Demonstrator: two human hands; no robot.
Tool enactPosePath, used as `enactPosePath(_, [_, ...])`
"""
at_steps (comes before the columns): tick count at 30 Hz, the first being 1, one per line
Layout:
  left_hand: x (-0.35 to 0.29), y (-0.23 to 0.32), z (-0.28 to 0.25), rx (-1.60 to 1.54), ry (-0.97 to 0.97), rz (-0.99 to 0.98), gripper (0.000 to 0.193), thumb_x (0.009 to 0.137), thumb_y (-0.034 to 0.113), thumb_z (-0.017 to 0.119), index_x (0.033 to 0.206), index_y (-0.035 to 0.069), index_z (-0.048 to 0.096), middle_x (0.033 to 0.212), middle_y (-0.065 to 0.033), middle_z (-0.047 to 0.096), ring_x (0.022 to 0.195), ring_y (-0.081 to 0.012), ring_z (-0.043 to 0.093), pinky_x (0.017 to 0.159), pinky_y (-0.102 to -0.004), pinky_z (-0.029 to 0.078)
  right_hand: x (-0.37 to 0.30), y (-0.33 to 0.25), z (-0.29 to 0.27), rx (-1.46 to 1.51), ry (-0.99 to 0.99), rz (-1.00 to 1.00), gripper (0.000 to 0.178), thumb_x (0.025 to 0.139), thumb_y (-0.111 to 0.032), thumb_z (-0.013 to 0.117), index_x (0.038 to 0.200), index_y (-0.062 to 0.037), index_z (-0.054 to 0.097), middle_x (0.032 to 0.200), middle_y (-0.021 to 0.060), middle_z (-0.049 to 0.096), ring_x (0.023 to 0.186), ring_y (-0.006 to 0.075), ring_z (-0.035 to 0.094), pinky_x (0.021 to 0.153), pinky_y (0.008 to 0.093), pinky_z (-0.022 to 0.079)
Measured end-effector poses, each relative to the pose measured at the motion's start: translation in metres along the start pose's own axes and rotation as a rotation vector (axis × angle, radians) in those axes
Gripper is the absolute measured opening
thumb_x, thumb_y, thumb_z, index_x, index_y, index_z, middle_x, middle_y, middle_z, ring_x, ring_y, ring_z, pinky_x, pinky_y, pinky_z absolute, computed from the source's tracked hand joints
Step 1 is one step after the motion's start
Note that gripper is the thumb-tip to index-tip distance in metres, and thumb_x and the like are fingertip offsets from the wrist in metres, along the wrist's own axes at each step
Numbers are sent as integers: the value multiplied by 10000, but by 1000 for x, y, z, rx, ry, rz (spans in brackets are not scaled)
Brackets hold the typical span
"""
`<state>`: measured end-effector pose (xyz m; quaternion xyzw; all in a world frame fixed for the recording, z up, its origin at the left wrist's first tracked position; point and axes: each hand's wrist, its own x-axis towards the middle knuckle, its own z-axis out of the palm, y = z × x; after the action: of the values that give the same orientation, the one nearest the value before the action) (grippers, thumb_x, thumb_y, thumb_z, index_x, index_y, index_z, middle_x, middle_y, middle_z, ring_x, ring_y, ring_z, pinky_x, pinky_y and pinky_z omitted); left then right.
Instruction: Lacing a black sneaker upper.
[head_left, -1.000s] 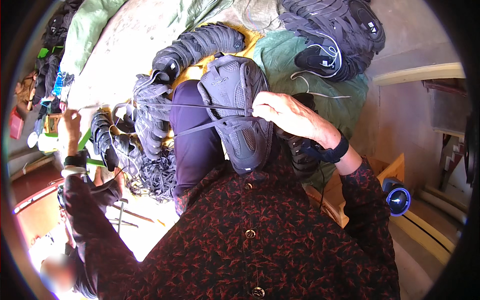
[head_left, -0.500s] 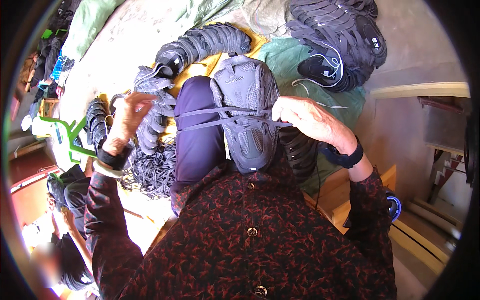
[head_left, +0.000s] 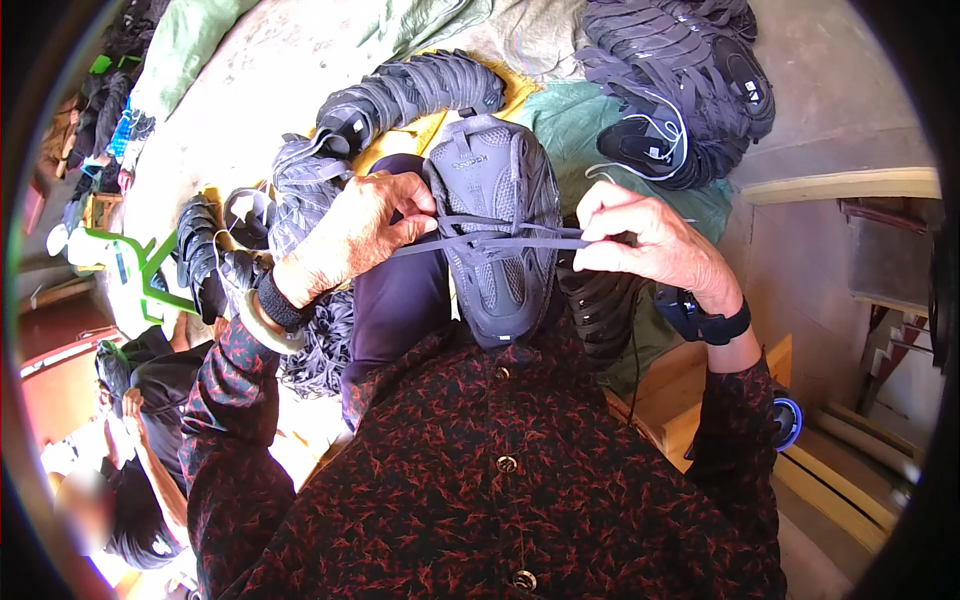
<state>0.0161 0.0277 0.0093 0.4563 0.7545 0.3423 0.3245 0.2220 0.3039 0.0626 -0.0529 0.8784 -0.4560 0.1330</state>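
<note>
On my lap lies a dark grey shoe upper [head_left: 490,185], its toe toward me and its tongue at the far end. A flat grey shoelace [head_left: 515,243] crosses it near the lowest eyelets. My right hand [head_left: 640,240] pinches one end of the lace, pulled taut to the right of the upper. To the left, my left hand [head_left: 365,232] is closed at the upper's edge, gripping the lace between thumb and fingers. A short tail of lace shows below that hand.
Stacked dark shoe uppers [head_left: 415,85] curve across yellow cloth beyond my knee. More uppers [head_left: 690,80] lie at the far right on green sheeting. Loose black laces [head_left: 320,350] are heaped beside my left leg. Another person [head_left: 140,480] sits at the lower left, near a green stool frame [head_left: 150,265].
My left hand has moved right and down from above the stacked uppers to the shoe upper and now grips lace. My right hand has shifted slightly right, pulling its lace straight.
</note>
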Motion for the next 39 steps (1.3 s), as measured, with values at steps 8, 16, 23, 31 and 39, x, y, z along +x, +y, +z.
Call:
enactPosePath(8, [0,-8,3,-43,42,159,59,885,30,678,880,25,619,815,-23,614,759,-113,573,703,-280,480,4,12,22,242,386,-38,102,876,-42,738,931,-11,658,959,6,572,807,91,557,714,254,462])
enactPosePath(16, [-1,-4,6,-442,-78,-170,44,937,59,672,903,42,650,832,55,600,768,-30,529,685,-228,461,32,24,98,1192,849,11,119,1017,-102,575,1123,-52,594,863,18,579,725,94,576,661,281,551])
enactPosePath(23, [-18,-12,-10,-450,16,-152,93,926,81,731,1007,41,707,810,64,596,762,-24,518,687,-206,426,39,21,126,1243,898,61,108,1044,-125,541,1136,-76,574,992,19,576,760,93,550,727,302,542])
enactPosePath(31, [-73,-60,-60,-446,247,-258,281,851,47,797,1120,45,716,1037,21,677,889,-51,593,808,-223,485,40,22,131,877,787,55,184,961,-22,626,1141,-52,601,955,-3,591,814,61,577,764,236,517])
enactPosePath(39, [-91,-78,-84,-344,278,-315,218,896,147,790,1070,36,718,927,24,692,849,-59,604,820,-250,480,44,16,126,541,757,141,224,869,48,659,1060,-69,653,947,-34,508,722,27,447,685,196,412])
